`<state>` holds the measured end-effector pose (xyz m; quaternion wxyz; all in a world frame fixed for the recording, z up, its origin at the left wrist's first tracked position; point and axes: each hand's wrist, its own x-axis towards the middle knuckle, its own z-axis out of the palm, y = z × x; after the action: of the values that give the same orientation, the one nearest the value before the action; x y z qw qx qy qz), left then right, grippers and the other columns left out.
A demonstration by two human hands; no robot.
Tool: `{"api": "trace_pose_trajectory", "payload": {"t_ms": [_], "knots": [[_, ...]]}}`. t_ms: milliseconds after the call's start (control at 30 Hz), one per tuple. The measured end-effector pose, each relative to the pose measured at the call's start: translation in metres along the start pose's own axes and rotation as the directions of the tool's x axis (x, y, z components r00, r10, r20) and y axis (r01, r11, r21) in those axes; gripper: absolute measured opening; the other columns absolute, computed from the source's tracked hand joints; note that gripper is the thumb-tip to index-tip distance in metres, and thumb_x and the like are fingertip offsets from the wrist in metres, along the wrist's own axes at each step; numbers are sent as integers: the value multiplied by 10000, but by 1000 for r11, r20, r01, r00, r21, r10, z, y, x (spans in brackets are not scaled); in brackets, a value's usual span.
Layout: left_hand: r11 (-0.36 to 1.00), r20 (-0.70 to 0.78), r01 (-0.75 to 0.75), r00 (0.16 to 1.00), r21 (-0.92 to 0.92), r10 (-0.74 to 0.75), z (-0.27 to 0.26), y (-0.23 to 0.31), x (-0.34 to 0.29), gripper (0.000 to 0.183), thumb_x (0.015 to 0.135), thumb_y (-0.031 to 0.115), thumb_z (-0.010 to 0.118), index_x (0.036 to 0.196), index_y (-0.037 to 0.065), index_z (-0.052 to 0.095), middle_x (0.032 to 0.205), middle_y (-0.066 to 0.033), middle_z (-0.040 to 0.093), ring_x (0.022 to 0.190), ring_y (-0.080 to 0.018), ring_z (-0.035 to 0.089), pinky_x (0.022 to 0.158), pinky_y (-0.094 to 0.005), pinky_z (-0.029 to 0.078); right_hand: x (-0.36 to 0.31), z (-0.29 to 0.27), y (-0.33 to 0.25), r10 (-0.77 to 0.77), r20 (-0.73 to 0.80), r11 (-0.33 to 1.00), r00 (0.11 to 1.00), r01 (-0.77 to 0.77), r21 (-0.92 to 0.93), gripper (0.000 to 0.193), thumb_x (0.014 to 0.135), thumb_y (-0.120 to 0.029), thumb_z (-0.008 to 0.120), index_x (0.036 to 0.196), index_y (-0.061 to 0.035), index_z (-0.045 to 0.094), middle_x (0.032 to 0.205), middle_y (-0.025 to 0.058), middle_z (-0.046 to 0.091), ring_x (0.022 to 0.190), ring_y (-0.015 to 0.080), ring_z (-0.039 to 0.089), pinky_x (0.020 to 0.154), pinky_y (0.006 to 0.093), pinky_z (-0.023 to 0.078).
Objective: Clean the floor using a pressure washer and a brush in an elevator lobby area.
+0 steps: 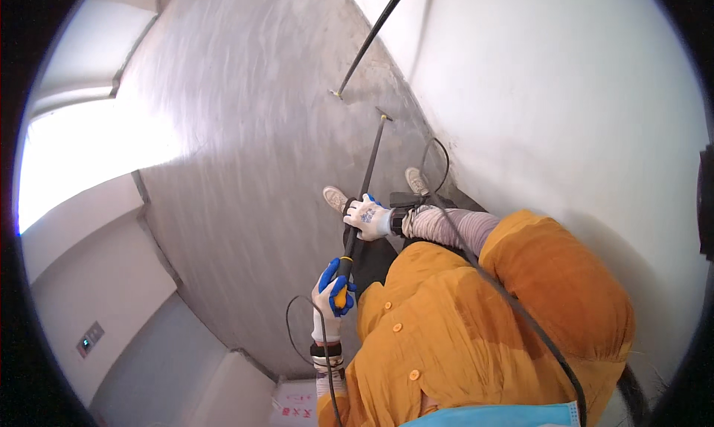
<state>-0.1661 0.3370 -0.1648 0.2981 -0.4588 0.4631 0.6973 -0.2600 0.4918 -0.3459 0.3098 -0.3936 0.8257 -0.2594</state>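
My left hand (330,292), in a white glove with blue palm and fingers, is closed round the black and yellow grip end of a long-handled scraper (373,153). Farther up the dark pole, my right hand (368,217), gloved alike, is wrapped round the shaft. The pole slants away from me, and its narrow blade head meets the grey floor (245,130) close to the wall. Just beyond that head, a second long-handled scraper (372,40) comes in from the top edge, with its small head at the floor. Whoever holds it is out of view.
A white wall (565,92) runs along my right side. Pale walls with corners and recesses stand at the left, one bearing a small panel (90,339). Black cables (513,301) loop beside both my arms. A white box with red print (295,405) sits at the lower edge.
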Motion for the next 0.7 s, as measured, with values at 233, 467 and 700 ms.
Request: {"api": "trace_pose_trajectory", "payload": {"t_ms": [233,467,700], "knots": [[975,163,-193,971,109,174,-42,72,50,356,831,65,533,1184,20,537,973,-56,624,635,-78,571,466,-168,410,79,-21,-3,298,-125,944,946,-311,-108,198,709,-274,618,883,-182,633,950,9,612,946,240,538,676,467,461],[971,187,-121,979,205,83,-26,113,104,346,826,94,544,1171,87,551,799,-43,601,503,-72,476,409,-175,350,115,-24,57,391,-93,908,916,-400,-126,137,764,-184,575,884,-141,625,976,48,607,1013,256,528,742,405,506],[950,242,-102,970,296,28,-47,164,104,377,832,93,529,1202,30,499,845,-114,606,533,-137,541,363,-203,354,144,-20,42,375,-316,923,872,-383,38,107,698,-144,583,802,-171,577,881,41,585,948,269,535,710,428,474]]}}
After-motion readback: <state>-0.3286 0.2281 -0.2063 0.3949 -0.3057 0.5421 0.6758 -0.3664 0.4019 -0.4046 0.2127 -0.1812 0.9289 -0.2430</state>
